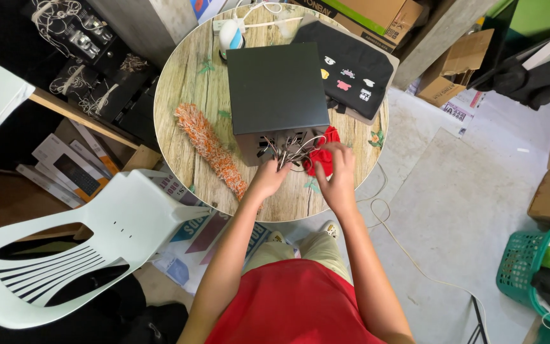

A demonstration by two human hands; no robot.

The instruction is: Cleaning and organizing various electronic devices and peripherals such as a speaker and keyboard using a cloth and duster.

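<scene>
A black box-shaped computer case [277, 86] stands on a round wood-patterned table [197, 76]. A bundle of thin grey cables [291, 150] spills from its near face. My left hand [267, 176] is at the cables, fingers closed on them. My right hand [337, 167] is beside it, over a red cloth [330, 137], gripping the cloth and touching the cable ends. An orange and white fluffy duster [210, 148] lies left of the case.
A black printed bag [350, 71] lies behind the case on the right. A white plastic chair [90, 245] stands at the near left. Cardboard boxes [450, 73], a green basket [529, 271] and a floor cable [408, 255] are on the right.
</scene>
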